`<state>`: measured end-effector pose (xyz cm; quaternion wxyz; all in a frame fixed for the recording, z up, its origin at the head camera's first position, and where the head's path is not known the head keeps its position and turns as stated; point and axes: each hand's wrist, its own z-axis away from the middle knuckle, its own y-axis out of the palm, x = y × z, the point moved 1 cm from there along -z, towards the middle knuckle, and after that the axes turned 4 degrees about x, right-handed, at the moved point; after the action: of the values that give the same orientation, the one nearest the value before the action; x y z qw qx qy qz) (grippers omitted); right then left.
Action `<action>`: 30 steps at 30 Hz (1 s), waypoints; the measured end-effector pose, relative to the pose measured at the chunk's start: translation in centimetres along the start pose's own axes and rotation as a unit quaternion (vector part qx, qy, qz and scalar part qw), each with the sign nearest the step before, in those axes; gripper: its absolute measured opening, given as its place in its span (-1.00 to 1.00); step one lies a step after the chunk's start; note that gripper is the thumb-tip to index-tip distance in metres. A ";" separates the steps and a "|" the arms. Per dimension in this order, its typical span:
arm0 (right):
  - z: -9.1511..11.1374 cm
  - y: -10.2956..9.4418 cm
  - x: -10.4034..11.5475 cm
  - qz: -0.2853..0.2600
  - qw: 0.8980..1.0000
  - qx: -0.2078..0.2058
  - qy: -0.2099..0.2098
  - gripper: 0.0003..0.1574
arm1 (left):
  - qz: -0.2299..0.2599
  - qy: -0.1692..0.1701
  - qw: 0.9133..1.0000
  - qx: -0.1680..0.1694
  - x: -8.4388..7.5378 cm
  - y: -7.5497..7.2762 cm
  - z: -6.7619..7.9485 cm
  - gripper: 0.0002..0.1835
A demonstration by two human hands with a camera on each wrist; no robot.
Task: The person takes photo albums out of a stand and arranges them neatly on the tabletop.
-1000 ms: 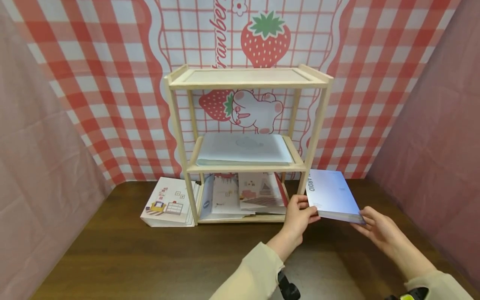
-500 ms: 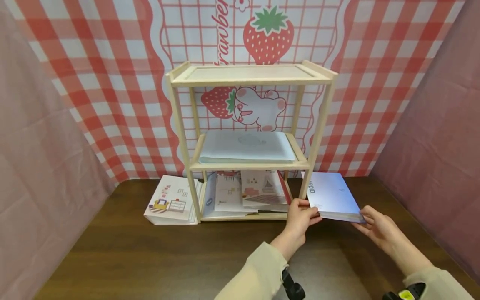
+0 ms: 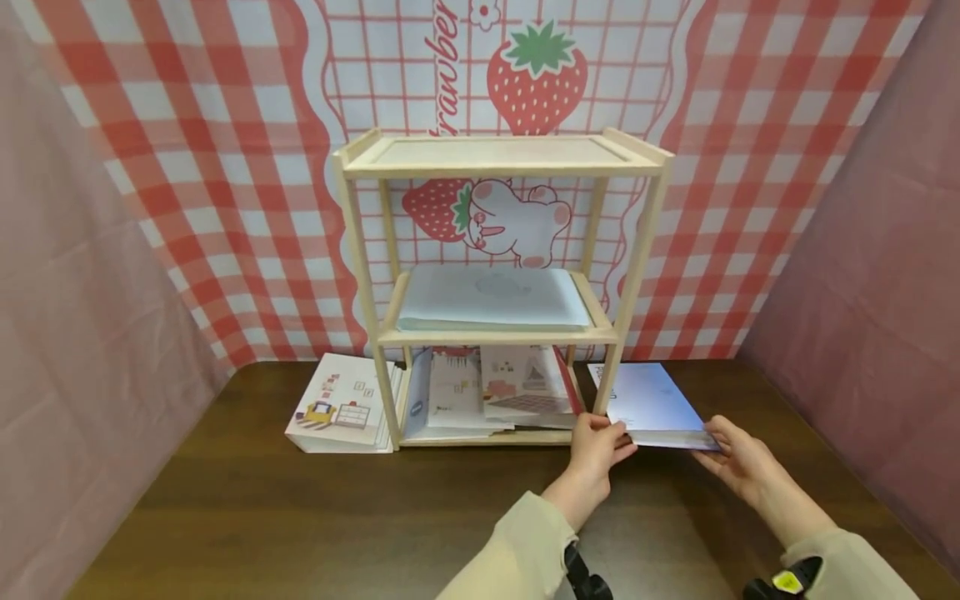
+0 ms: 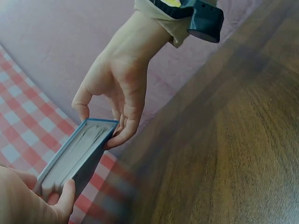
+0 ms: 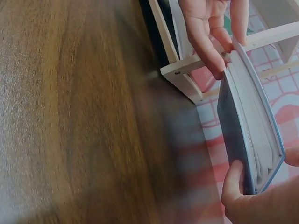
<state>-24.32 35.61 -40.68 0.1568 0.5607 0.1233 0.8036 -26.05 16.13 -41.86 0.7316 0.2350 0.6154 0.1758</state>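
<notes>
— In hand?
— A boxy hardback book [image 3: 652, 400], smooth, fading from white to blue, with layered pages [image 5: 250, 107], just right of the pale wooden rack [image 3: 495, 152].
— And the grip?
— Pinched at the near corners by left hand [image 3: 594, 452] and right hand [image 3: 741, 462], each parted only by its thickness.
— Farther out?
— Grainy dark wood tabletop [image 3: 337, 517], red-checked cloth [image 3: 787, 167] behind.

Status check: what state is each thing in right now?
Blue book: closed, held
Left hand: pinching its near-left corner
Right hand: pinching its near-right corner
Wooden rack: upright
Middle-shelf book: lying flat
Bottom-shelf books: overlapping
White pile: beside the rack, picture side up
</notes>
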 end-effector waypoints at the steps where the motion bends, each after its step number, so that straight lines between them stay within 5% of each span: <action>1: 0.0 0.1 0.0 -0.003 1.000 -0.001 0.000 -0.86 | 0.001 0.000 1.000 -0.004 0.0 0.1 0.0 -0.83; 14: -0.7 0.1 -0.4 -0.012 1.000 -0.022 0.005 -0.81 | 0.011 -0.011 0.999 -0.041 0.9 0.4 0.1 -0.84; 22: -1.0 -0.1 -1.1 -0.016 0.999 -0.031 0.011 -0.82 | 0.011 0.014 1.000 -0.018 3.7 -0.5 -1.2 -0.80; 30: -1.5 -0.1 -1.0 -0.052 0.999 -0.006 0.010 -0.80 | 0.030 -0.014 0.998 -0.053 1.9 0.5 -0.1 -0.72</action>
<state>-25.43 35.23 -42.11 0.2006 0.5445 0.1487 0.8007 -25.75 17.55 -43.17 0.7459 0.2167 0.5874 0.2272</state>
